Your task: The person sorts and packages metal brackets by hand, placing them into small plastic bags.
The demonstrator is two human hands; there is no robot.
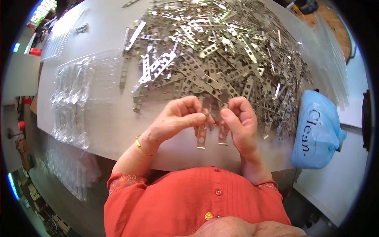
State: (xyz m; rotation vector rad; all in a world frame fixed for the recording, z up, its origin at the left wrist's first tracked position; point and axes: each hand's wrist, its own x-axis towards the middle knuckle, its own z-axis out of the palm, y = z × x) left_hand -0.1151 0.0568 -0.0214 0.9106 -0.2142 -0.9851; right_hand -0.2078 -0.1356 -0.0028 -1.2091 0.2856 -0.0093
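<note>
My left hand (182,115) pinches a flat metal strip (202,136) with holes along it, its lower end hanging down with a short bent tip. Beside it, my right hand (241,121) grips a second perforated metal strip (223,135) of the same kind, also hanging down. The two strips are held side by side, a little apart, above the near part of the table. Just beyond my fingers spreads a large pile of loose perforated metal strips (215,51), shiny and tangled at all angles. Fingers cover the upper middle of both held strips.
At left, a clear plastic tray (73,100) holds rows of metal strips, with another clear tray (65,37) behind it. Stacked clear trays (329,59) lie at right. A blue plastic bag (318,128) marked "Clean." sits at the table's right edge.
</note>
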